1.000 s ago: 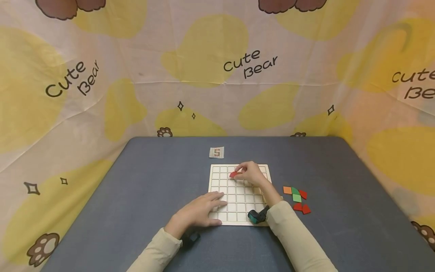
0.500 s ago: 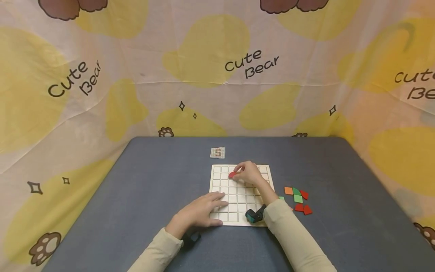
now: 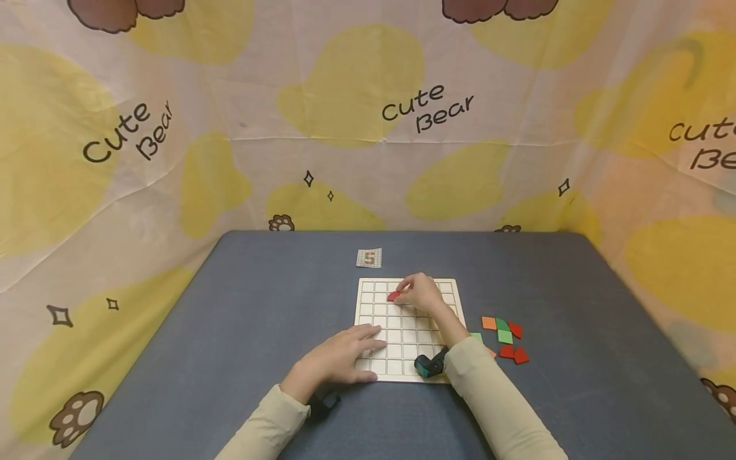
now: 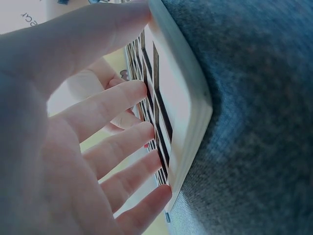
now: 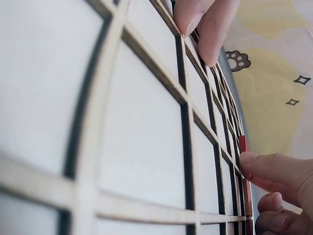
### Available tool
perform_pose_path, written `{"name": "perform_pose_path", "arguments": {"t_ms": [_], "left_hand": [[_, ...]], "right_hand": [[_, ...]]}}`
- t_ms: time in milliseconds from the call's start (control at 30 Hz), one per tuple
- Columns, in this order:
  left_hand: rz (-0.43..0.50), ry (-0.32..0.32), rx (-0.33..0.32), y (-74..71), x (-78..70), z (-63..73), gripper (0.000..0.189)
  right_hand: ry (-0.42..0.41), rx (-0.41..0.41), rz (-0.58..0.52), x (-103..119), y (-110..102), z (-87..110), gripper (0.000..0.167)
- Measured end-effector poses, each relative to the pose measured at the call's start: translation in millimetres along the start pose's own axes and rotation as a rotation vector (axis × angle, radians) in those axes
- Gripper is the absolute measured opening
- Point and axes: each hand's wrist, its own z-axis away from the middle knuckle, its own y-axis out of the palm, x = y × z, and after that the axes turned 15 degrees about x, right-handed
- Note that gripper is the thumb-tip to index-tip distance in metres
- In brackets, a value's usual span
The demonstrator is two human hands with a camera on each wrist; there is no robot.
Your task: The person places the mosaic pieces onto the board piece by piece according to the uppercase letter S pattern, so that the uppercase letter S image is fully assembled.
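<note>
A pale wooden grid board (image 3: 402, 351) with white squares lies on the dark table. At its far rows my right hand (image 3: 425, 294) pinches a red tile (image 3: 393, 296) between thumb and fingers, low over the grid. In the right wrist view, red shows on both sides of the thumb: a red piece (image 5: 243, 143) above it and a red strip (image 5: 248, 196) below it. My left hand (image 3: 345, 354) rests on the board's near left corner, fingers spread; the left wrist view has its fingertips (image 4: 164, 193) right at the grid and the thumb along the edge.
Right of the board lie several loose tiles, among them an orange square (image 3: 489, 323), a dark green piece (image 3: 501, 324), a light green square (image 3: 505, 337) and a red piece (image 3: 520, 355). The right sleeve partly covers others. A small card (image 3: 368, 258) with a gridded figure lies behind the board.
The right hand has shifted slightly left over the board with the red tile, then nearly stopped. A light green tile now shows beside the right sleeve. The left hand stays put.
</note>
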Motion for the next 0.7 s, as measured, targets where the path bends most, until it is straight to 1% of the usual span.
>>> {"name": "perform_pose_path", "arguments": {"t_ms": [100,467,600,700], "left_hand": [[0.003,-0.011,0.009,-0.2,0.0,-0.2,0.057],[0.007,-0.017,0.017,-0.4,-0.4,-0.1,0.056],[0.01,-0.01,0.011,0.1,-0.9,-0.1,0.056],[0.005,-0.008,0.006,0.2,-1.0,0.1,0.056]], "right_hand": [[0.001,-0.005,-0.003,-0.2,0.2,-0.1,0.022],[0.018,-0.006,-0.025,-3.0,1.2,0.5,0.023],[0.013,-0.004,-0.033,-4.7,1.0,1.0,0.024],[-0.01,-0.013,-0.036,-5.6,0.2,2.1,0.024]]}}
